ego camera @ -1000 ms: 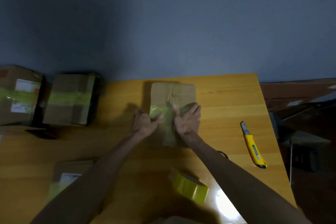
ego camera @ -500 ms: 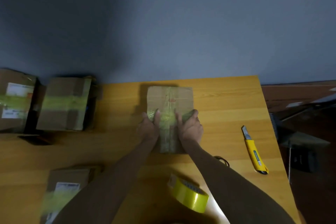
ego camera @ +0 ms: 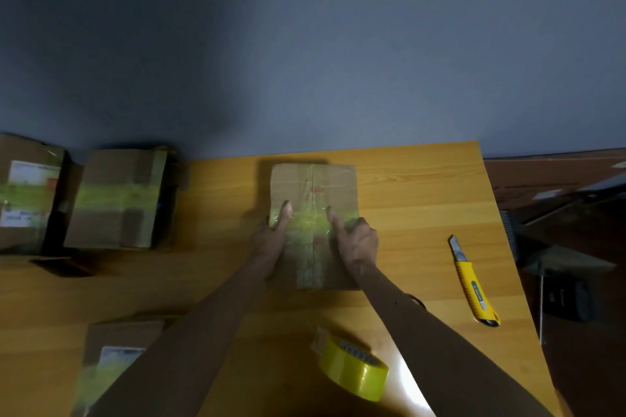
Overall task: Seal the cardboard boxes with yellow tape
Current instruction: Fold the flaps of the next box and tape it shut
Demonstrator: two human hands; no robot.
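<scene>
At the centre of the frame a cardboard box (ego camera: 333,186) lies flat on the wooden table (ego camera: 416,186), with a yellow tape band (ego camera: 310,225) across its top. The left hand (ego camera: 271,240) grips its left edge and the right hand (ego camera: 359,244) its right edge, fingers curled round the sides, each thumb pressed onto the band. A tape roll (ego camera: 352,371) sits at lower centre, a yellow knife (ego camera: 472,283) at right, and 2 taped boxes (ego camera: 118,200) at far left.
</scene>
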